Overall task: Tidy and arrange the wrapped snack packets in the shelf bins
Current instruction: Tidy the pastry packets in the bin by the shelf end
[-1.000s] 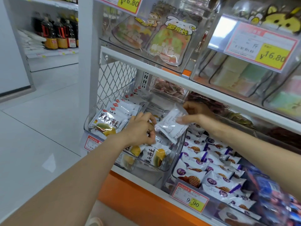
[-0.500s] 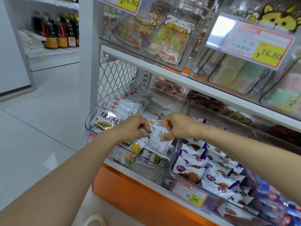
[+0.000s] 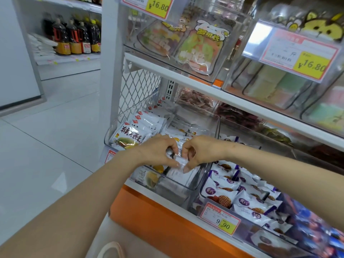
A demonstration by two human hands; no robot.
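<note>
Both of my hands meet over the front of a clear plastic shelf bin (image 3: 214, 125) that holds white snack packets with yellow fruit pictures. My left hand (image 3: 158, 151) and my right hand (image 3: 201, 151) both pinch the top edge of one white snack packet (image 3: 179, 171), which stands upright against the bin's front wall. More white packets (image 3: 130, 136) lie stacked at the left of the same bin. The packet's lower part shows through the clear wall; its top is covered by my fingers.
A neighbouring bin (image 3: 202, 190) on the right holds white-and-purple cookie packets (image 3: 223, 192) behind a 9.90 price tag (image 3: 219, 218). The white shelf above (image 3: 186, 79) carries clear bins of candy bags. An orange shelf base (image 3: 158, 220) runs below. Bottles (image 3: 74, 38) stand on a far shelf.
My right hand brought the white packet from above the purple-packet bin leftward and down into the left bin. Both hands have since lowered it against the front wall.
</note>
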